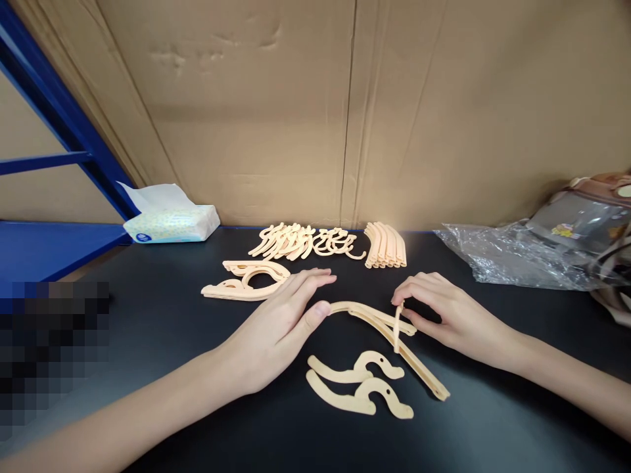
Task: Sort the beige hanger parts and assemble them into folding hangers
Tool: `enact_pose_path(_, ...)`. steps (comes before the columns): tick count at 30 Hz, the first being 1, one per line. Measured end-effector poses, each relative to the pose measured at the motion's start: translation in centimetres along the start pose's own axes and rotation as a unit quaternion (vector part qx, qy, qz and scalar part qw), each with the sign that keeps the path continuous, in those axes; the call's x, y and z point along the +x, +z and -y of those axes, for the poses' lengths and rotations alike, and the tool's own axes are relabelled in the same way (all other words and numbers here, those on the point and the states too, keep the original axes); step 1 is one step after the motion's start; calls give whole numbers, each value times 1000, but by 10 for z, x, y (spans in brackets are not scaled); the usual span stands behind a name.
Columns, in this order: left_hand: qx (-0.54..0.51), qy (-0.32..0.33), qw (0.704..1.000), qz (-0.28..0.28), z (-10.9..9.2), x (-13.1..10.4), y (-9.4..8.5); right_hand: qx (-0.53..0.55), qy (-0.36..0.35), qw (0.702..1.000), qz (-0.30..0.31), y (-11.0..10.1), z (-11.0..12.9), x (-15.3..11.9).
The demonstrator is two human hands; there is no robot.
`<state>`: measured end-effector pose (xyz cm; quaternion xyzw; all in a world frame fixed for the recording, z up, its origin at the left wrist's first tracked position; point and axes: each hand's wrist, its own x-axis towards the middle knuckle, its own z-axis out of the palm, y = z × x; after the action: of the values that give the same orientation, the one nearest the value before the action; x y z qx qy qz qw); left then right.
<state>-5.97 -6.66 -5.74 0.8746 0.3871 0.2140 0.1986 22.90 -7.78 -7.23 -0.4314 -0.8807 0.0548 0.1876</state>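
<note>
My left hand (290,328) lies with fingers stretched out, its thumb at the left end of a pair of curved beige hanger arms (419,368). Whether the thumb presses on them I cannot tell. Between the thumb and fingertips of my right hand (438,309) is a thin beige hanger piece (397,332), seen edge-on and upright over the arms. Two flat, wavy hanger pieces (365,394) with small holes lie nearest me. Just beyond my left fingers rests a folded hanger (246,291), partly covered by the hand.
On the black table (197,420), a pile of wavy pieces (286,242), several hooks (335,242) and stacked hanger arms (386,244) line the back. A tissue pack (172,223) stands back left. Clear plastic wrap (513,256) and a transparent bag (576,217) are at right. Cardboard (246,131) rises behind.
</note>
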Motion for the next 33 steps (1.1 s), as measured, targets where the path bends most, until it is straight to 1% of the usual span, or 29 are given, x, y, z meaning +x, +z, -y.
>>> enact_pose_path(4, -2, 7, 1000, -22, -5, 0, -5, -1, 2, 1000, 0, -1, 0, -1)
enact_pose_path(7, -7, 18, 999, -27, -9, -1, -7, 3, 6, 1000, 4, -1, 1, -2)
enact_pose_path(10, -17, 23, 999, -32, -12, -2, -7, 9, 9, 1000, 11, -1, 1, -2)
enact_pose_path(13, -29, 11, 999, -38, -14, -2, -5, 17, 11, 1000, 15, -2, 0, -2)
enact_pose_path(17, -27, 15, 999, -31, -14, -1, -4, 17, 11, 1000, 10, -4, -3, -2)
enact_pose_path(21, 1, 29, 999, -34, -13, -1, -4, 15, 14, 1000, 10, -5, -4, -2)
enact_pose_path(27, 49, 55, 996, -43, -4, 2, -9, 33, 33, 998, 35, -3, -2, 1)
enact_pose_path(29, 80, 75, 993, -51, 0, 5, -12, 37, 38, 998, 35, -3, -2, 1)
enact_pose_path(33, 145, 138, 979, -44, 6, 8, -15, 43, 32, 998, 29, -2, -4, 1)
